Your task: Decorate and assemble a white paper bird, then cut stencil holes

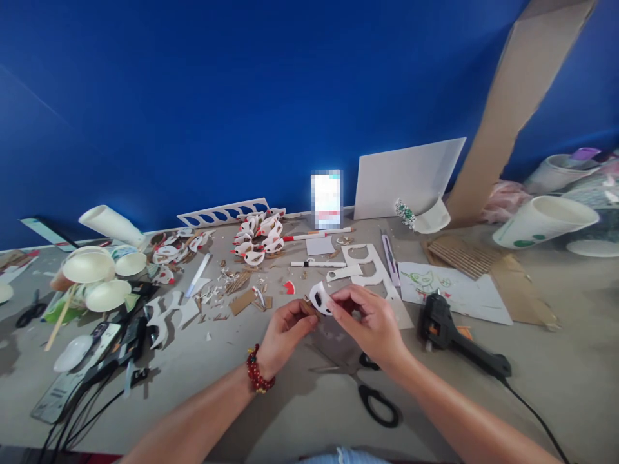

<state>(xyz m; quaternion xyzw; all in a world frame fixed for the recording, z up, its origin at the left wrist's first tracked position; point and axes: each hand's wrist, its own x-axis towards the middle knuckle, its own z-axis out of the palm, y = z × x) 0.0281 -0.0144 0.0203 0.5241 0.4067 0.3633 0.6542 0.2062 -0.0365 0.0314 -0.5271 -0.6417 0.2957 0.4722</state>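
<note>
Bare forearms (213,412) lay closest to my camera, stretched from the bottom edge over the grey table (159,380). At far left I made out dark-handled scissors (31,312), then white paper cups (89,265) bunched together, with a power strip (55,393) on the table nearer the camera. Next came a white strip with cut-outs (186,217) leaning on the blue wall (290,96), and in front of its right end a cluster of white bird figures (252,258) with red tips.

Near the centre, the left hand (289,332), a red bracelet (260,370) at its wrist, was pinched on a brown scrap (308,308), probably cardboard, though the fingers covered much of it. Just beside that, between the two hands, was a white piece (320,287) with a dark patch; the right hand (372,319) had its thumb and fingertips closed on the right edge. Open black-handled scissors (354,372) rested on the table between the forearms. Further right lay a purple-and-white cutter (391,261), a sheet with a green bird drawing (471,299), and a black glue gun (449,335) over the sheet's near edge.
</note>
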